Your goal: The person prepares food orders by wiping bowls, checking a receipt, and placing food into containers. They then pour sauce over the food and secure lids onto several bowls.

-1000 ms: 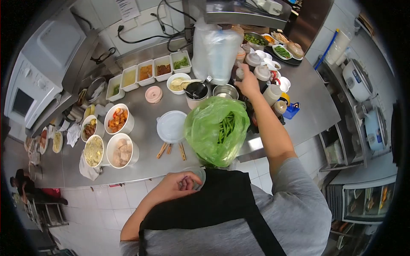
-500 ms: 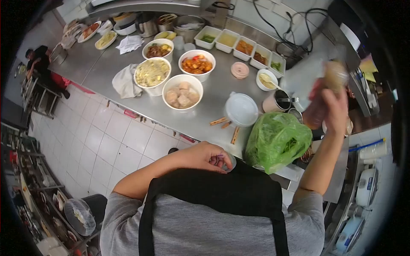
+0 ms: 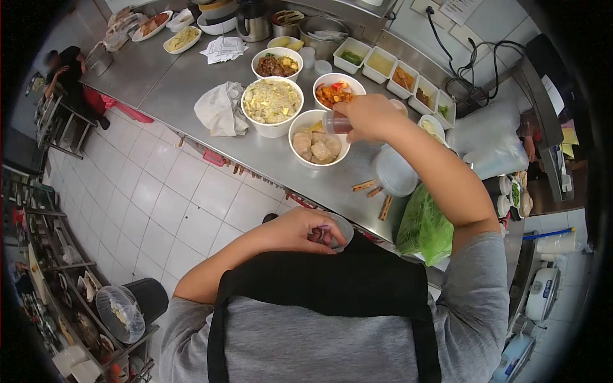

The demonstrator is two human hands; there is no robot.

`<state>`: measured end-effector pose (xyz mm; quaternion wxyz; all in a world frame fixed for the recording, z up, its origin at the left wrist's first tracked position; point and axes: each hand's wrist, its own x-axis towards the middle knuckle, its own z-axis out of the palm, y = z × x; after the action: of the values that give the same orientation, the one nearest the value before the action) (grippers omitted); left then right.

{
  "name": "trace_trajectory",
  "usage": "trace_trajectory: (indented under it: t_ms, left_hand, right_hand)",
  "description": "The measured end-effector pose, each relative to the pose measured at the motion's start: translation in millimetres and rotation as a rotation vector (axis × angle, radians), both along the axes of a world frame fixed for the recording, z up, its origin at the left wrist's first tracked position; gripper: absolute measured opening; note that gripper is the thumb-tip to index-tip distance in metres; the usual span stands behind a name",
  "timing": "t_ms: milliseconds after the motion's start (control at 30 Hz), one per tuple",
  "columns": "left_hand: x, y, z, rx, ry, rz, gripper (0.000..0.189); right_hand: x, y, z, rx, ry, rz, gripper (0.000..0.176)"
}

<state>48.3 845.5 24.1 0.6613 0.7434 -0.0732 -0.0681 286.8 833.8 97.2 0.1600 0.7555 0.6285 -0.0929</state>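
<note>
My right hand [image 3: 373, 118] grips a reddish bottle [image 3: 336, 122], tipped over the white bowl of meatballs [image 3: 317, 147]. Some yellowish matter shows near its mouth. At the counter's front edge my left hand [image 3: 317, 231] is curled round a clear plastic container [image 3: 343, 231]. Behind the meatballs stand a bowl of red-orange food [image 3: 333, 93], a bowl of fried rice [image 3: 272, 105] and a bowl of dark meat with egg [image 3: 276, 66]. To the right of the meatballs lies a translucent round lid [image 3: 396, 171].
A green vegetable bag [image 3: 424, 226] sits right of wooden clothespins [image 3: 385, 207]. White trays of ingredients [image 3: 403, 79] line the back. A grey cloth [image 3: 220, 110] lies left of the rice. Another person [image 3: 70, 83] is at far left.
My right hand has swung left with the bottle, from the right side to above the meatballs. The view has shifted, and my left hand stays near the counter edge.
</note>
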Motion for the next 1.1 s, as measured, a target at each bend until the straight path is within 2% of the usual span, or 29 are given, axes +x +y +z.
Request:
trace_trajectory:
  t_ms: [133, 233, 333, 433, 533, 633, 733, 767, 867, 933, 1000, 1067, 1100]
  left_hand:
    - [-7, 11, 5, -0.003, 0.022, 0.012, 0.028]
    - [-9, 16, 5, -0.006, 0.032, 0.005, 0.027]
    - [-9, 19, 2, 0.001, 0.036, -0.001, 0.027]
    - [-9, 20, 1, -0.006, -0.005, 0.006, 0.026]
    - [-5, 21, 4, 0.009, 0.018, -0.023, 0.027]
    - [-2, 20, 6, 0.053, 0.031, -0.049, 0.028]
    - [4, 18, 5, 0.054, 0.019, -0.069, 0.029]
    - [7, 16, 5, 0.046, 0.015, -0.079, 0.029]
    - [15, 14, 15, 0.129, 0.063, -0.134, 0.028]
    - [20, 12, 17, 0.205, 0.050, -0.134, 0.027]
    - [32, 4, 19, 0.231, 0.015, -0.170, 0.026]
    - [40, -5, 24, 0.208, -0.010, -0.183, 0.026]
    - [46, -10, 28, 0.250, -0.036, -0.215, 0.025]
  right_hand:
    - [-13, 2, 23, -0.315, -0.055, 0.052, 0.047]
    - [-4, 2, 13, -0.168, -0.058, -0.021, 0.043]
    - [3, 4, 13, -0.129, -0.089, -0.015, 0.029]
    - [5, 4, 7, -0.341, -0.191, 0.003, 0.028]
    - [11, 6, -2, -0.196, -0.180, -0.050, 0.045]
    - [8, 4, 2, -0.212, -0.131, -0.050, 0.045]
    - [-4, -7, 0, 0.004, -0.035, -0.084, 0.045]
    - [1, -8, -6, -0.042, -0.046, -0.084, 0.048]
    - [11, -28, -5, -0.032, 0.099, -0.141, 0.055]
    - [38, -53, -19, 0.194, 0.407, -0.148, 0.061]
    - [45, -86, -16, 0.427, 0.792, -0.227, 0.058]
    - [38, -122, 6, 0.404, 1.480, -0.533, 0.054]
    - [36, -144, 17, 0.552, 1.591, -0.572, 0.050]
